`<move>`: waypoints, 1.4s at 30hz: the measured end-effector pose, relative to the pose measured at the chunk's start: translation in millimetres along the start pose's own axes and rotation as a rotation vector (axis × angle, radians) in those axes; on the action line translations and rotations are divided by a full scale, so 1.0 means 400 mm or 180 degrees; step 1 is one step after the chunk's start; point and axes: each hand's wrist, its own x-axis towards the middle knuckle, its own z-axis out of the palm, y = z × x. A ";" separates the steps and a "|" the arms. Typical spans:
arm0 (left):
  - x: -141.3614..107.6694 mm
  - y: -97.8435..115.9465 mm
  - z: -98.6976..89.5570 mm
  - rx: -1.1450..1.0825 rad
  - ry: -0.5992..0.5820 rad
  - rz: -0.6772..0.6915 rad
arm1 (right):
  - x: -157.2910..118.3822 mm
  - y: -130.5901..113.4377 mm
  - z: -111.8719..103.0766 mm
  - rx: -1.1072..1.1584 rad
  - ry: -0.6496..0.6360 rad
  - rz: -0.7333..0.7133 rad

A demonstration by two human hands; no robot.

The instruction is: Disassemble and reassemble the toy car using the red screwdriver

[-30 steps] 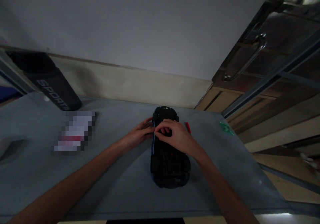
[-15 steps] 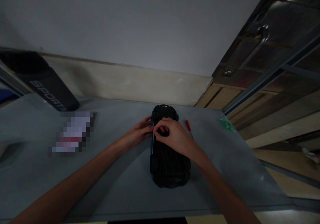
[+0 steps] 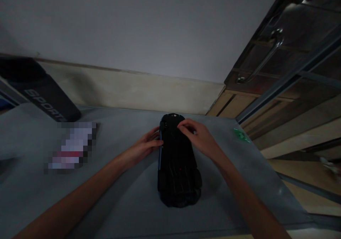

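A black toy car (image 3: pixel 177 153) with blue edging lies upside down on the grey table, its underside facing up. At its left side, my left hand (image 3: pixel 145 145) grips the edge, with the thumb on the rim and the other fingers against the flank. My right hand (image 3: pixel 195 132) is over the car's upper right part, thumb and forefinger pinched together and the other fingers curled. Whatever may be between those fingertips is too small and dark to make out.
A dark bottle-like case (image 3: pixel 50 93) marked SPORT stands at the back left. Near it lies a blurred-out flat object (image 3: pixel 74 143). A small green packet (image 3: pixel 241 135) sits by the table's right edge. The wall (image 3: pixel 144 90) rises behind the table (image 3: pixel 119 203).
My right hand has moved right and slightly up from the car's middle, still pinched. The red-handled tool that lay right of the car no longer shows. My left hand stays on the car's side.
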 end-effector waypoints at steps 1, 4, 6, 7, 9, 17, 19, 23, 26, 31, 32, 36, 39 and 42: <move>-0.001 0.001 -0.001 0.0020 0.0008 -0.0012 | 0.000 0.029 -0.021 -0.0203 0.0177 0.0078; -0.005 0.004 -0.006 0.0144 -0.0025 -0.0002 | -0.015 0.114 -0.073 -0.0986 0.0359 0.0361; -0.006 0.005 -0.012 0.0225 -0.0112 0.0033 | -0.031 0.155 -0.089 -0.1492 0.0317 0.0490; -0.006 0.006 -0.016 0.0253 -0.0159 0.0034 | -0.039 0.170 -0.091 -0.1683 0.0266 0.0522; -0.006 0.006 -0.021 0.0284 -0.0194 0.0016 | -0.052 0.187 -0.089 -0.1921 0.0144 0.0520; -0.005 0.005 -0.019 0.0258 0.0062 -0.0092 | -0.060 0.199 -0.079 -0.2129 0.0010 0.0528; -0.005 0.006 -0.014 0.0278 0.0099 -0.0087 | -0.058 0.201 -0.080 -0.2122 -0.0013 0.0578; -0.007 0.009 0.000 0.0335 0.0135 -0.0031 | -0.052 0.161 -0.082 -0.1933 0.0067 0.0532; -0.007 0.004 0.002 0.0323 0.0215 0.0021 | -0.061 0.083 -0.079 -0.1377 0.0916 0.0120; 0.000 -0.014 -0.018 0.0100 0.0231 -0.0062 | -0.097 0.001 -0.046 -0.0627 0.2095 -0.0863; 0.000 -0.015 -0.022 0.0076 0.0207 -0.0080 | -0.100 0.003 -0.038 -0.0660 0.2128 -0.1042; -0.003 -0.010 -0.026 0.0153 0.0189 -0.0143 | -0.095 0.033 -0.022 -0.1029 0.2148 -0.1961; -0.006 -0.004 -0.023 0.0234 0.0163 -0.0175 | -0.087 0.039 -0.021 -0.0996 0.2085 -0.2312; -0.008 0.000 -0.020 0.0291 0.0161 -0.0188 | -0.085 0.033 -0.021 -0.0972 0.2009 -0.2339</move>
